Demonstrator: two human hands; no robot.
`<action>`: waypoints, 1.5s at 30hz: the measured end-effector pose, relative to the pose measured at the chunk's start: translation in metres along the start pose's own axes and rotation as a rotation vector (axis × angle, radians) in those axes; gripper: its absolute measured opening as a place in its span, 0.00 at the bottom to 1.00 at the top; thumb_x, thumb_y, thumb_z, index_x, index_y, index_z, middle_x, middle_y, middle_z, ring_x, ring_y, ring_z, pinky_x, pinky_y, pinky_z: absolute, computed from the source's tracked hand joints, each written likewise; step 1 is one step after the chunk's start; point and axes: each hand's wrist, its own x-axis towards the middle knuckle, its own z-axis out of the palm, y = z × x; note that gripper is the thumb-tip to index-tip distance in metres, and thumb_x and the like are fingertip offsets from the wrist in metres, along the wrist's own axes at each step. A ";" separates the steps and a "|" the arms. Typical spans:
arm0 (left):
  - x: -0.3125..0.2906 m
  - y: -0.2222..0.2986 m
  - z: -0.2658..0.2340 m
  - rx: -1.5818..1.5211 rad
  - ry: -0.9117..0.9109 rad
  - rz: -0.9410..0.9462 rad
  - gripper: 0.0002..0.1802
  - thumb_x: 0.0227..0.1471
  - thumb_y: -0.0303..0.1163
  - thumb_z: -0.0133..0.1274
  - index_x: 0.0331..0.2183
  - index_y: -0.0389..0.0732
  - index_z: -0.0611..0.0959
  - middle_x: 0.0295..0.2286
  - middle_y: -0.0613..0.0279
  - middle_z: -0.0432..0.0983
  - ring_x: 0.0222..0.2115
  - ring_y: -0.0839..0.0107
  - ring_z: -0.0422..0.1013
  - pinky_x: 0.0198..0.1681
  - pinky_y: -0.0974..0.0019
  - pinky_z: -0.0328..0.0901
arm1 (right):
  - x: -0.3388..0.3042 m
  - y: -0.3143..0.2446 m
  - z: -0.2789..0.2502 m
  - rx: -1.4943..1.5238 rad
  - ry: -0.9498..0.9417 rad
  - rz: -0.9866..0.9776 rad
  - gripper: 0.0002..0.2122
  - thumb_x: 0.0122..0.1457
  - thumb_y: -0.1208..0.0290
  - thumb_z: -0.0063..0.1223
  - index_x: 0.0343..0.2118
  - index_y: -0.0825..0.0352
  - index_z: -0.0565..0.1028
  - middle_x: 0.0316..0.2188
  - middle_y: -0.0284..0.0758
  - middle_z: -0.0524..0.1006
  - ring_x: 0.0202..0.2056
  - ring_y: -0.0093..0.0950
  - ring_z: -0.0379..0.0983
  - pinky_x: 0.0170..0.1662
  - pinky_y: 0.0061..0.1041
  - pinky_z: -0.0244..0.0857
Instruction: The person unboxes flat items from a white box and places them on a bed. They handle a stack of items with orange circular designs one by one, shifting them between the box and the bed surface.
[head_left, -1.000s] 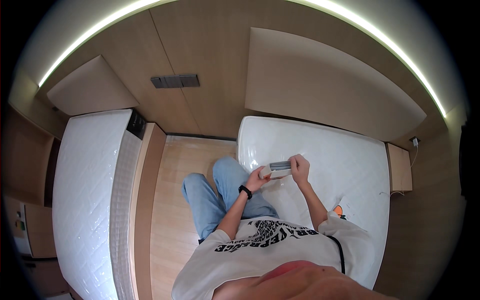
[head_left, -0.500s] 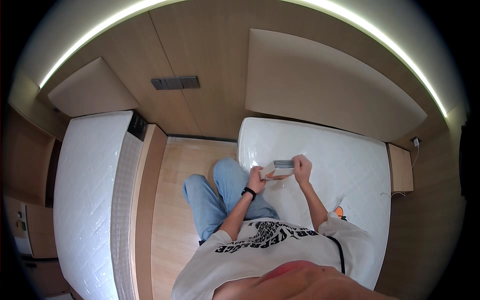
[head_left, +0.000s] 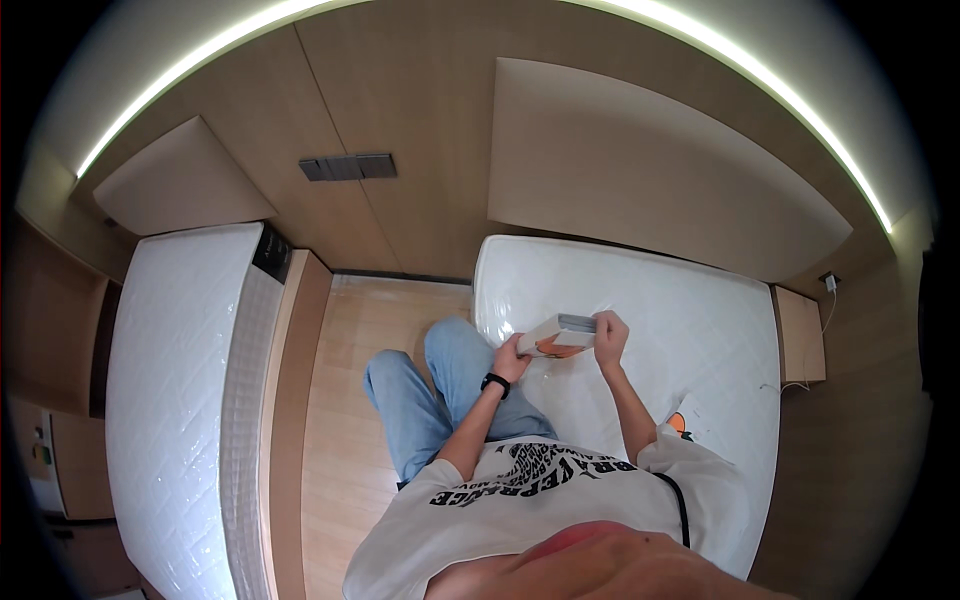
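In front of me, above the plastic-wrapped mattress [head_left: 690, 330], I hold a small white box [head_left: 548, 334] with an orange picture on its side. Grey, flat contents show along its upper right edge; what they are I cannot make out. My left hand [head_left: 509, 359], with a black band on the wrist, is closed around the box's left end. At the opposite end, the fingers of my right hand [head_left: 611, 340] are closed on the edge. Partly hidden by my right sleeve, a white sheet or packet [head_left: 690, 415] with an orange print lies on the mattress.
A second wrapped mattress [head_left: 175, 390] lies to the left on a wooden bed frame [head_left: 297, 400]. Wooden floor [head_left: 350, 310] runs between the beds, under my bent knees. At the right stands a bedside cabinet [head_left: 800, 335], with a white charger [head_left: 830, 283] and its cable above.
The box has tilted so that more of its orange picture shows. My right hand has shifted slightly right; my left hand has barely moved.
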 end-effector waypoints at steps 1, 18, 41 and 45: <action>-0.001 0.001 -0.001 0.008 0.002 0.023 0.23 0.40 0.23 0.57 0.43 0.39 0.74 0.33 0.48 0.77 0.35 0.55 0.75 0.37 0.61 0.70 | 0.000 0.001 0.001 0.005 -0.001 0.003 0.10 0.56 0.75 0.42 0.22 0.74 0.72 0.18 0.39 0.72 0.22 0.27 0.69 0.27 0.25 0.62; -0.009 0.005 -0.002 0.157 0.083 0.214 0.19 0.42 0.25 0.58 0.40 0.35 0.75 0.32 0.46 0.75 0.33 0.51 0.74 0.35 0.60 0.68 | 0.021 0.025 -0.003 0.113 -0.072 0.147 0.12 0.57 0.71 0.42 0.23 0.74 0.72 0.18 0.31 0.69 0.24 0.19 0.64 0.28 0.21 0.59; -0.002 0.000 -0.008 -0.778 -0.018 -0.015 0.30 0.53 0.22 0.52 0.56 0.38 0.62 0.47 0.60 0.70 0.47 0.74 0.67 0.50 0.68 0.63 | 0.006 0.022 -0.003 0.029 -0.562 0.653 0.29 0.55 0.51 0.55 0.45 0.78 0.72 0.37 0.39 0.77 0.35 0.24 0.73 0.39 0.23 0.67; -0.005 0.001 -0.020 -0.976 -0.162 -0.159 0.30 0.57 0.24 0.48 0.59 0.41 0.58 0.51 0.62 0.66 0.49 0.74 0.64 0.51 0.69 0.62 | 0.003 0.031 -0.006 0.189 -0.545 0.853 0.43 0.48 0.43 0.57 0.50 0.86 0.62 0.40 0.49 0.73 0.37 0.32 0.75 0.32 0.28 0.72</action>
